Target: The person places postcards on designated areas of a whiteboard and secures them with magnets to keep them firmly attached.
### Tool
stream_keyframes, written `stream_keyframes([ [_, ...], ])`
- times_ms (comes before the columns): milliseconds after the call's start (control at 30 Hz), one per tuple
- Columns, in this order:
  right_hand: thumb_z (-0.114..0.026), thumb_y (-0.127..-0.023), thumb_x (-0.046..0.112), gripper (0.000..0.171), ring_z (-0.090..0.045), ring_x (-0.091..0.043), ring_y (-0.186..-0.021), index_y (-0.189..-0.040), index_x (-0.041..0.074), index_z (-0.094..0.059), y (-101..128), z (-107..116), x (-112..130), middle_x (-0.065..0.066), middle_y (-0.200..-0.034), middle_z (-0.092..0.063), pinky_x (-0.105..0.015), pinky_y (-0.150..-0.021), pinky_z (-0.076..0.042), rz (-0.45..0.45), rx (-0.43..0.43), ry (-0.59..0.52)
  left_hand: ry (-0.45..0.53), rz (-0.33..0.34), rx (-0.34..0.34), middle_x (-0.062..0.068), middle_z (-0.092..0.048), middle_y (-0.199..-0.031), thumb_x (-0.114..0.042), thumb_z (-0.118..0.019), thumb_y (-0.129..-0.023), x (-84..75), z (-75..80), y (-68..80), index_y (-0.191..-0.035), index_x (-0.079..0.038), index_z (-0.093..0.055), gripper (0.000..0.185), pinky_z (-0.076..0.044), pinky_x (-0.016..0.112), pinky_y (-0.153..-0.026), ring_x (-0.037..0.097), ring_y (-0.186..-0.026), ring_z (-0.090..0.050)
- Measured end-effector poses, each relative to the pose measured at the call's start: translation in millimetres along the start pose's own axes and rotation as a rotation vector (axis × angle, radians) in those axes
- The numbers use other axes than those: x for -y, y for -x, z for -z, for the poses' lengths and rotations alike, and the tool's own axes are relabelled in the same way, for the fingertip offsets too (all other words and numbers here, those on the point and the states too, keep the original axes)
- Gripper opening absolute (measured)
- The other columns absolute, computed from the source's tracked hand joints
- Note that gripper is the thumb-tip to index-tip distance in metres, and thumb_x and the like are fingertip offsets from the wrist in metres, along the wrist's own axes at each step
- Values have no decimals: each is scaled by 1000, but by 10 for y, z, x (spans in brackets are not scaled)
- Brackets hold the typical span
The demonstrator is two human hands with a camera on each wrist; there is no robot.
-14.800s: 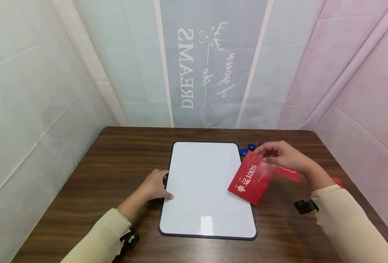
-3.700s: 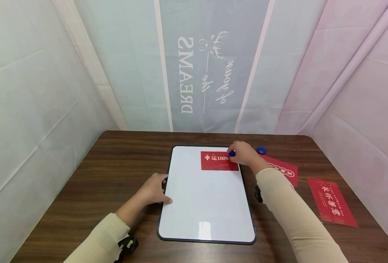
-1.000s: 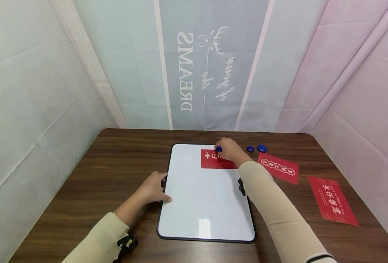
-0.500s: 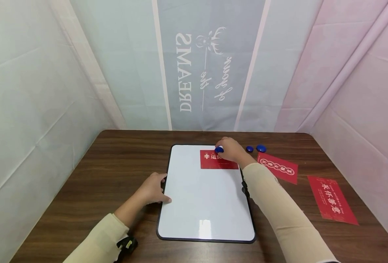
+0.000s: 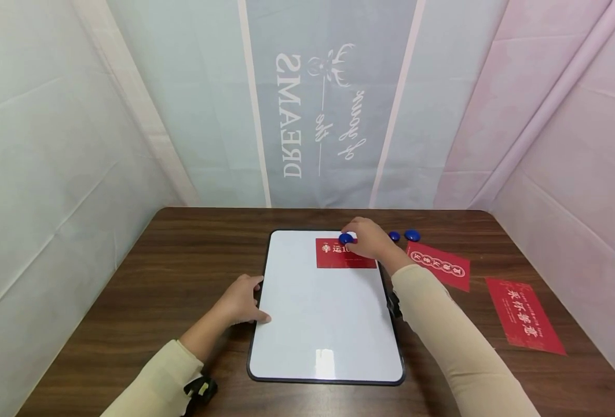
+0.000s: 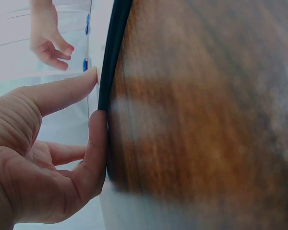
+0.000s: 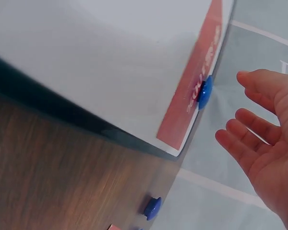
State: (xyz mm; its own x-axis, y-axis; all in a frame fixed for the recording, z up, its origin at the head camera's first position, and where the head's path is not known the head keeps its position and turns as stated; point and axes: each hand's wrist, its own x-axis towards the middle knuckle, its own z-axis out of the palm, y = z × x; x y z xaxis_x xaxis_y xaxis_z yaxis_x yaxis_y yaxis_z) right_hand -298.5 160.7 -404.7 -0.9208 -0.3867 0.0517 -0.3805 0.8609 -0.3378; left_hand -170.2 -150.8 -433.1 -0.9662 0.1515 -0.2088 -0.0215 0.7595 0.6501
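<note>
A white magnetic whiteboard (image 5: 323,324) with a dark frame lies on the wooden table. My left hand (image 5: 241,301) grips its left edge, thumb on the white face and fingers against the frame. Flat near the board's far right corner is a red printed card (image 5: 333,260). On the card's upper part stands a round blue magnet (image 5: 346,238). Just right of it my right hand (image 5: 368,238) hovers over the card, partly hiding the print. In the right wrist view the fingers are loosely bent and apart from the magnet (image 7: 206,92), holding nothing.
Two more blue magnets, one small (image 5: 394,236) and one larger (image 5: 412,235), lie right of the board. Nearer me are two red cards, one with a chain of circles (image 5: 439,266), the other with large characters (image 5: 525,315). A fabric backdrop (image 5: 328,191) rises behind the table (image 5: 193,243).
Earlier my right hand carried the red card, then laid it on the board and brought a blue magnet leftward over it. Now the fingers have let go of the magnet. My left hand stays put.
</note>
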Motion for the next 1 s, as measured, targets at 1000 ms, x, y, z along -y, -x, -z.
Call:
stream_keyframes([
  [1000, -80, -81, 21, 46, -50, -34, -122, -123, 7, -67, 375, 88, -11, -14, -128, -57, -50, -88, -54, 71, -97, 17, -23, -14, 12, 21, -50, -123, -11, -93, -63, 2, 39, -30, -140, 7, -44, 93, -57, 29, -64, 25, -91, -65],
])
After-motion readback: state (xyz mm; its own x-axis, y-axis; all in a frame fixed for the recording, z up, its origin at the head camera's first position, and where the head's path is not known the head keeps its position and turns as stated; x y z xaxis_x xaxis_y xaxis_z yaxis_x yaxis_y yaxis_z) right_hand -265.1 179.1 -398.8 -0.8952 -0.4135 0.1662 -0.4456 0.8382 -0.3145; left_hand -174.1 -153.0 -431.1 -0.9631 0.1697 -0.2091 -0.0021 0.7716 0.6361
